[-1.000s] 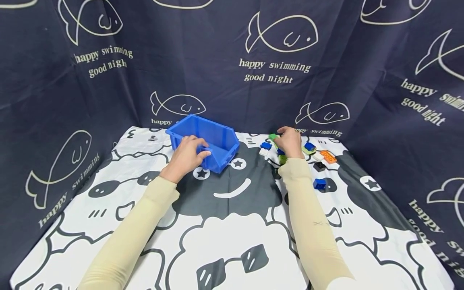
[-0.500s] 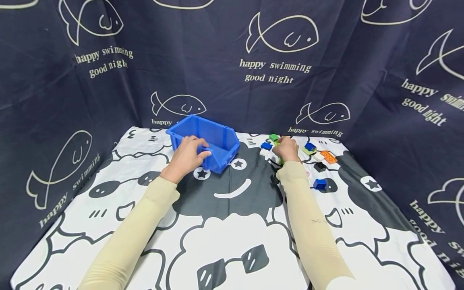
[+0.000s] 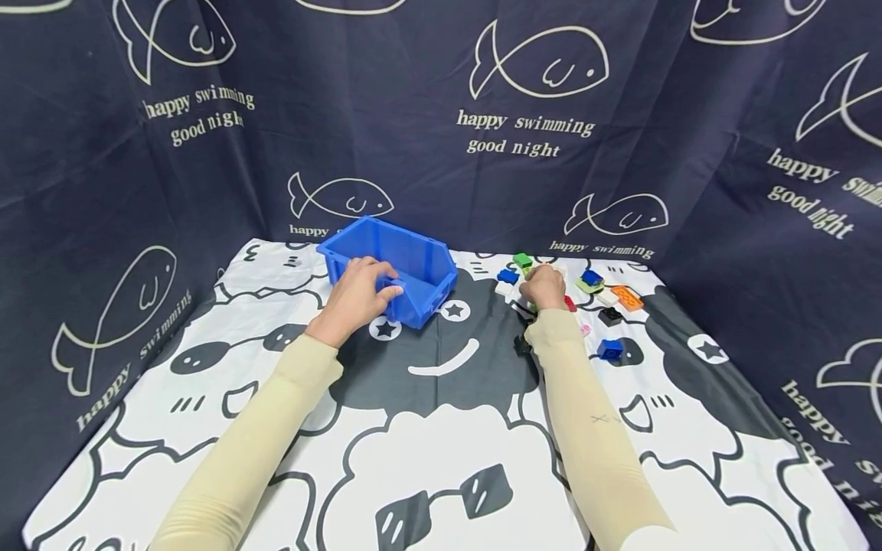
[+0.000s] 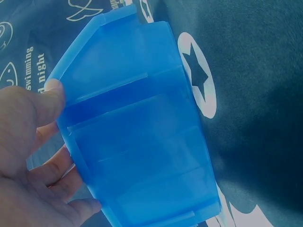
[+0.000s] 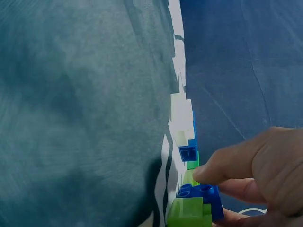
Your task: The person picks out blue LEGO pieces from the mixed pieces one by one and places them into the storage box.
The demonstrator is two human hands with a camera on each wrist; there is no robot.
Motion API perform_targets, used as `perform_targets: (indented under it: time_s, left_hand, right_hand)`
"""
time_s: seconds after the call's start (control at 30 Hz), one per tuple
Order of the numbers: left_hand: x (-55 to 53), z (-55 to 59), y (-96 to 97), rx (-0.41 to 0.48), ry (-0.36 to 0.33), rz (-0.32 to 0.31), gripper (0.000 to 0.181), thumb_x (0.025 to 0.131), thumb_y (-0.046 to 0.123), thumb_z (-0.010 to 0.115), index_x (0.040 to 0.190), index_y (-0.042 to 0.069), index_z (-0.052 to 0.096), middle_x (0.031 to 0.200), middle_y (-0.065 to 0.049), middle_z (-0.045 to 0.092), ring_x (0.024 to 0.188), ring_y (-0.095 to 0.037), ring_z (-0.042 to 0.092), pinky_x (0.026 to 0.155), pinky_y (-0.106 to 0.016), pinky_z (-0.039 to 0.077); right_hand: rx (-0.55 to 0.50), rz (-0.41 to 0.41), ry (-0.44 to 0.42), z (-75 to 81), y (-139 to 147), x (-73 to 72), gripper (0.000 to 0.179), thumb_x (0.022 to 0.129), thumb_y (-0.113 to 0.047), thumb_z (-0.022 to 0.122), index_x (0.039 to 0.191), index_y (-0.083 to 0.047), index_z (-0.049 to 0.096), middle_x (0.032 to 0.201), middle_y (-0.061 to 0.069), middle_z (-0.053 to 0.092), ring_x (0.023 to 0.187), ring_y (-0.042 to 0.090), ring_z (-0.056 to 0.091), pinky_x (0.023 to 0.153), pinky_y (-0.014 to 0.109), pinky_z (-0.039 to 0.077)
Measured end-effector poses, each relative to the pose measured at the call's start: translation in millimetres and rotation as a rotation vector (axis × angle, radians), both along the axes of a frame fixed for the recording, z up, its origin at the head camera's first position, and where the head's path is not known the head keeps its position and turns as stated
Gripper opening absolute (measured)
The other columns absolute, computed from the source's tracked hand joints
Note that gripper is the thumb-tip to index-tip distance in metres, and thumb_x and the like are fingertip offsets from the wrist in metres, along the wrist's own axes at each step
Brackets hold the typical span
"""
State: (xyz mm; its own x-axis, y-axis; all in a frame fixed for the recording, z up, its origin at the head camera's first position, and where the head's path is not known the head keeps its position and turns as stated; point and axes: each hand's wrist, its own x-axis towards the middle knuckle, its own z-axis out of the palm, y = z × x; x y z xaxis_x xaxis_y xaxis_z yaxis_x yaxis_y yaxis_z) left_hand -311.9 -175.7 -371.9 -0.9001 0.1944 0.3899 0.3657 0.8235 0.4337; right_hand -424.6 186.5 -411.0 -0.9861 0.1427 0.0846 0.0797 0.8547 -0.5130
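My left hand (image 3: 354,298) grips the edge of a blue plastic bin (image 3: 430,264), standing at the back left of the table. In the left wrist view the thumb (image 4: 54,94) lies on the rim and the other fingers sit along the outside. My right hand (image 3: 546,287) reaches down into a loose group of toy building bricks at the back right. In the right wrist view its thumb (image 5: 208,170) is at a dark blue brick (image 5: 208,198), beside a light green brick (image 5: 187,213). Some fingertips are hidden behind the blue brick; whether they pinch it is unclear.
Around the right hand lie a green brick (image 3: 522,260), a blue brick (image 3: 508,276), a white brick (image 3: 504,288), an orange brick (image 3: 628,298) and a black brick (image 3: 609,316). Another blue brick (image 3: 610,350) lies nearer. A dark curtain (image 3: 441,153) stands behind the table.
My right hand has moved a little nearer and lower among the bricks, uncovering the green brick behind it and a red piece beside it. My left hand and the bin have stayed put.
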Motion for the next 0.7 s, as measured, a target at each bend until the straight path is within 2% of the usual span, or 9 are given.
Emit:
perform_targets:
  time_s: [0.17, 0.3, 0.43, 0.6, 0.7]
  left_hand:
    - [-0.2, -0.1, -0.3, 0.000, -0.006, 0.001, 0.027, 0.095, 0.033, 0.076, 0.114, 0.013, 0.074, 0.119, -0.011, 0.066, 0.123, -0.034, 0.052, 0.106, -0.053, 0.043]
    - [-0.9, -0.1, -0.1, 0.000, -0.006, 0.000, 0.027, 0.095, 0.033, 0.076, 0.115, 0.013, 0.074, 0.120, -0.011, 0.066, 0.124, -0.034, 0.051, 0.106, -0.053, 0.043]
    - [-1.1, 0.0, -0.2, 0.001, -0.006, -0.001, 0.027, 0.096, 0.032, 0.076, 0.114, 0.013, 0.074, 0.119, -0.010, 0.066, 0.123, -0.033, 0.052, 0.105, -0.053, 0.043]
    - [-1.5, 0.0, -0.5, -0.001, -0.001, -0.005, 0.027, 0.096, 0.032, 0.075, 0.115, 0.012, 0.074, 0.119, -0.011, 0.065, 0.122, -0.034, 0.052, 0.105, -0.053, 0.042]
    - [-1.5, -0.4, -0.9, -0.003, 0.000, -0.003, 0.027, 0.096, 0.033, 0.075, 0.115, 0.013, 0.074, 0.119, -0.011, 0.066, 0.122, -0.034, 0.052, 0.105, -0.052, 0.042]
  right_hand:
    - [-0.010, -0.040, -0.023, -0.6, -1.7, -0.4, 0.010, 0.081, -0.009, 0.062, 0.077, -0.011, 0.071, 0.100, 0.017, 0.066, 0.100, 0.037, 0.058, 0.097, 0.050, 0.048]
    - [-0.019, -0.047, -0.025, -1.0, -0.7, -2.1, 0.012, 0.081, -0.008, 0.062, 0.073, -0.011, 0.071, 0.099, 0.017, 0.065, 0.099, 0.037, 0.057, 0.096, 0.050, 0.049]
    - [-0.048, -0.033, 0.004, 0.1, 0.0, -2.3, 0.013, 0.082, -0.008, 0.062, 0.087, -0.006, 0.074, 0.104, 0.018, 0.067, 0.103, 0.038, 0.058, 0.098, 0.050, 0.048]
    - [-0.097, -0.024, 0.062, 8.3, -3.5, -0.2, 0.034, 0.082, -0.008, 0.063, 0.113, -0.001, 0.073, 0.119, 0.022, 0.068, 0.117, 0.044, 0.057, 0.105, 0.051, 0.045]
    - [-0.107, -0.010, 0.074, 17.4, -9.2, 1.3, 0.041, 0.082, -0.008, 0.062, 0.121, -0.001, 0.071, 0.126, 0.023, 0.067, 0.125, 0.047, 0.053, 0.107, 0.053, 0.043]
